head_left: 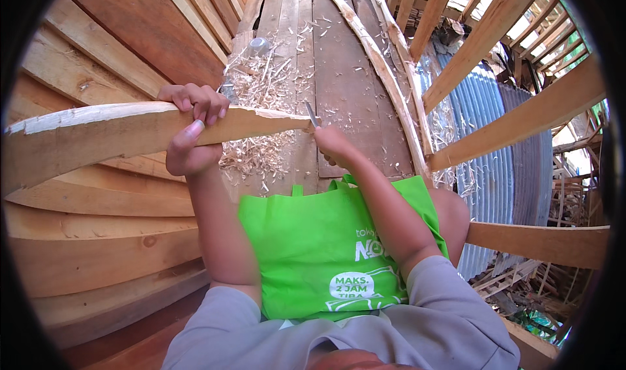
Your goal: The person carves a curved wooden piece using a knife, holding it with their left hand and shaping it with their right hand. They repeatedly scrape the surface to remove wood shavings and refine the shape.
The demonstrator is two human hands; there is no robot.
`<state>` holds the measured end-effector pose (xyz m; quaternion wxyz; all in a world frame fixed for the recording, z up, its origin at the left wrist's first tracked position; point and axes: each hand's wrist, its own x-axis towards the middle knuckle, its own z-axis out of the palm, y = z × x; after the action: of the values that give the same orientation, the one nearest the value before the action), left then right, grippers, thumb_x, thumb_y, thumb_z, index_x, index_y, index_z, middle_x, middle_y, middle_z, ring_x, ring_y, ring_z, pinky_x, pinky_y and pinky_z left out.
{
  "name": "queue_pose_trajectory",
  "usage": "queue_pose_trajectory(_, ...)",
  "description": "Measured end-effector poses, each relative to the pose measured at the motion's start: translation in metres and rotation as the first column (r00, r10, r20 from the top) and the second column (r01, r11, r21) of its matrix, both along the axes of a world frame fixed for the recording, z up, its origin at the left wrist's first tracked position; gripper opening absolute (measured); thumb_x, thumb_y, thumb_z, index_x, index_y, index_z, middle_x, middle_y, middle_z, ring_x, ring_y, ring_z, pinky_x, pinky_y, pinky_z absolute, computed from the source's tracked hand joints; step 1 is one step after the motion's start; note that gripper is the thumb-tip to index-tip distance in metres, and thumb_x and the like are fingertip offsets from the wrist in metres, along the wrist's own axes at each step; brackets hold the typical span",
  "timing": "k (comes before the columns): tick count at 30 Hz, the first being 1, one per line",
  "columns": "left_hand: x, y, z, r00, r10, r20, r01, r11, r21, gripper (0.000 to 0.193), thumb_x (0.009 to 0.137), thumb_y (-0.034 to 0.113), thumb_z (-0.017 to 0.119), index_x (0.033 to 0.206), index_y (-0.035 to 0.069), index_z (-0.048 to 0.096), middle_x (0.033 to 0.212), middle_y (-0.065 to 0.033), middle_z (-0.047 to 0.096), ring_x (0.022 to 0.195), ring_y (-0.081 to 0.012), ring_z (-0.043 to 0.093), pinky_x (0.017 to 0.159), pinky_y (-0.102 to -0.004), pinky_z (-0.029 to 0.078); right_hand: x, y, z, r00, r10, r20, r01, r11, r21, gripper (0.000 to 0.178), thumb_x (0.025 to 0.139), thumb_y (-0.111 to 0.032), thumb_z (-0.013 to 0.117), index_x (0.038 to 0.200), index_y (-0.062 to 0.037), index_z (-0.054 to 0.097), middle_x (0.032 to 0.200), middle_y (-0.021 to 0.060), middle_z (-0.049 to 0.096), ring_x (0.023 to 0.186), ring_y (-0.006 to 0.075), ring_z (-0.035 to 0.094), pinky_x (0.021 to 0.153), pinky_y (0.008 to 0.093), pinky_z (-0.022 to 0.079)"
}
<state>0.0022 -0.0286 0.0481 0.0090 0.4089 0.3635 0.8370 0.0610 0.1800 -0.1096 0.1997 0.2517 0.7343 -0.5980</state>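
A long wooden plank (124,130) runs from the left rim toward the middle, its upper edge pale and freshly cut and its right end narrowed. My left hand (195,125) is closed around the plank, fingers over the top edge and thumb on the near face. At the narrow end, my right hand (333,144) is closed on a knife (312,114); its blade points up beside the wood, and the handle is hidden in my fist. Across my lap lies a bright green bag (306,239) with white print.
Curled wood shavings (264,151) cover the plank floor (345,89), near a small clear cup (259,45). Long peeled poles (381,70) lie to the right, before a slatted railing (521,135) and corrugated metal sheets (479,164). A board wall (111,34) stands at left.
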Motion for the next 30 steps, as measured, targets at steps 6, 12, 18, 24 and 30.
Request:
queue_pose_trajectory(6,0.002,0.004,0.003,0.998,0.055,0.029,-0.055,0.998,0.004,0.034,0.065,0.011,0.054,0.096,0.008,0.040,0.075,-0.0063,0.038,0.069,-0.0167,0.039,0.069,-0.0348,0.037,-0.004,0.003,0.002,0.991,-0.099,0.087,0.114,0.976,-0.188,0.044,0.104,-0.030,0.032,0.114,0.0078,0.054,0.067,0.0056,0.048,0.052,0.0171,0.046,0.050,0.0390,0.040)
queue_pose_trajectory(12,0.002,-0.003,-0.001,0.997,0.066,0.050,-0.066,0.998,0.011,0.034,0.065,0.010,0.054,0.096,0.007,0.039,0.076,-0.0068,0.039,0.068,-0.0168,0.039,0.069,-0.0354,0.037,-0.001,-0.029,0.038,0.998,-0.062,0.024,0.063,0.996,-0.068,0.038,0.102,-0.029,0.036,0.116,0.0019,0.054,0.065,0.0017,0.043,0.047,0.0136,0.040,0.042,0.0338,0.032)
queue_pose_trajectory(18,-0.003,-0.002,0.004,0.999,0.045,0.014,-0.045,0.999,-0.009,0.034,0.065,0.010,0.055,0.096,0.009,0.040,0.076,-0.0056,0.037,0.069,-0.0167,0.038,0.070,-0.0344,0.036,-0.003,-0.037,0.058,0.983,-0.157,0.099,0.171,0.975,-0.145,0.038,0.101,-0.031,0.041,0.111,0.0030,0.055,0.065,0.0025,0.045,0.047,0.0126,0.040,0.041,0.0337,0.031)
queue_pose_trajectory(24,0.000,-0.003,0.006,1.000,0.007,0.015,-0.007,1.000,-0.005,0.033,0.065,0.010,0.055,0.095,0.011,0.040,0.076,-0.0049,0.036,0.070,-0.0165,0.038,0.071,-0.0341,0.036,-0.002,-0.012,0.031,0.997,-0.077,0.012,0.077,0.996,-0.036,0.037,0.103,-0.032,0.037,0.103,0.0006,0.056,0.066,0.0028,0.046,0.048,0.0139,0.041,0.043,0.0345,0.034)
queue_pose_trajectory(30,0.001,0.001,0.004,0.998,0.041,0.040,-0.041,0.999,-0.006,0.034,0.065,0.011,0.055,0.096,0.011,0.041,0.076,-0.0049,0.037,0.070,-0.0164,0.038,0.072,-0.0345,0.036,-0.004,-0.009,0.014,0.995,-0.097,0.040,0.097,0.995,-0.019,0.035,0.105,-0.037,0.033,0.078,-0.0148,0.038,0.059,-0.0052,0.029,0.045,0.0067,0.021,0.040,0.0274,0.016)
